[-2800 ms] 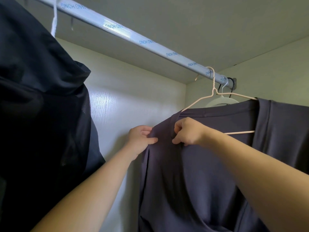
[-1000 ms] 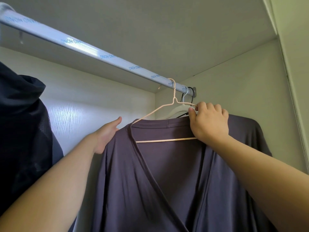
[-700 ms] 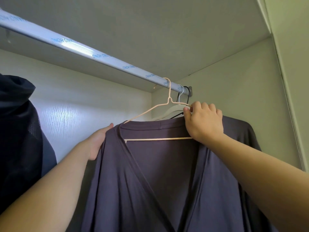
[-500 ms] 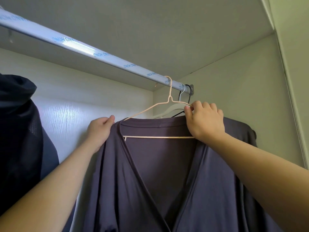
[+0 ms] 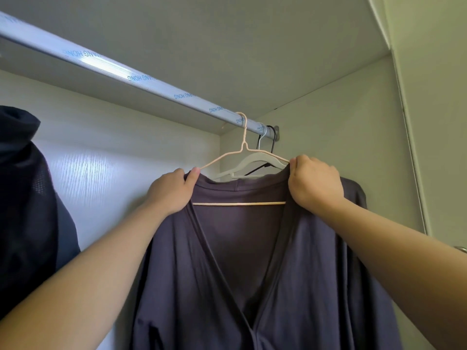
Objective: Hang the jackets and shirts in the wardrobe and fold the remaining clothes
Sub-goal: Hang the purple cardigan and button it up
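- The left grip [image 5: 171, 193] is the person's left hand. Its fingers are curled and the thumb lies on top, pinching the left shoulder of the soft, open-fronted, dusky purple-grey shirt [image 5: 316, 286], right where the fabric meets the hanger's left arm.
- The right grip [image 5: 313, 183] is the right hand, curled closed on the shirt's right shoulder at the collar edge, at the end of the hanger's right arm. Whether it also encloses the wire cannot be told.
- The thin, pale pink wire hanger [image 5: 240, 203] has its straight lower bar running between the two grips. Its hook rises above and between them and sits over the rail.
- The shirt hangs on this hanger inside the wardrobe. It falls below both grips, and its front panels cross low down between the forearms.
- The ribbed silver metal rail [image 5: 141, 77], printed with blue lettering, slopes above both grips to a bracket above the right grip.
- A white plastic hanger [image 5: 255, 159] and a black hanger [image 5: 273, 142] hang just behind the pink one, between the grips and the bracket.
- A dark navy jacket [image 5: 25, 210] with a mesh lining hangs well to the left of the left grip.
- The glossy white wardrobe back panel [image 5: 101, 160] lies beyond the left grip. The wardrobe side wall [image 5: 341, 135] lies beyond the right grip.
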The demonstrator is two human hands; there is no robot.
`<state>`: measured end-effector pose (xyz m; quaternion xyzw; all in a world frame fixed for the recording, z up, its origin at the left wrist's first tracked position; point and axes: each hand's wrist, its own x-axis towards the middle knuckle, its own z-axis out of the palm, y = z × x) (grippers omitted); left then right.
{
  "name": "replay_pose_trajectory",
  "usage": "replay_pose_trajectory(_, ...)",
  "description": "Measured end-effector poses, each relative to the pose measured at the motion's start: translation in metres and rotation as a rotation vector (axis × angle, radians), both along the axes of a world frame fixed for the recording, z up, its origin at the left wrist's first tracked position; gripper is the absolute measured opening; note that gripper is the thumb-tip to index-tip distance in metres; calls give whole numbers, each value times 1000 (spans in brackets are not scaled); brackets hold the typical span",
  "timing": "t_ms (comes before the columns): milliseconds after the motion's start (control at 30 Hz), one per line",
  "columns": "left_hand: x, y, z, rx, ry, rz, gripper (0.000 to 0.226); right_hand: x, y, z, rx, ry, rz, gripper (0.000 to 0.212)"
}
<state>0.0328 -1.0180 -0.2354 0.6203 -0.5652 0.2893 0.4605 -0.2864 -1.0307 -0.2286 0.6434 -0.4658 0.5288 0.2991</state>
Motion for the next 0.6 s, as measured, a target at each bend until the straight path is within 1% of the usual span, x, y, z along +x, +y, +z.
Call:
replay_pose_trajectory(100,-10,-7,15,-43,-4,-43,68,-3,-2,-3,5,28,10,16)
replay_pose_trajectory(167,-7,-10,16,-68,0,-56,68,-5,-3,-5,8,54,16,15)
replay_pose_trajectory(267,2,-14,14,-63,40,-102,70,-10,-2,-2,28,73,15,19)
replay_pose_trajectory(333,7,-15,15,-56,68,-122,67,-13,-3,3,73,70,7,20)
replay_pose_trajectory(467,14,-17,17,-76,52,-61,59,-15,-7,4,121,58,-2,22)
replay_pose_trajectory(533,15,-17,19,-96,61,-31,62,-12,-8,2,107,59,-19,26)
replay_pose_trajectory(600,15,-15,25,-133,118,-45,67,-10,-9,1,94,47,-33,32)
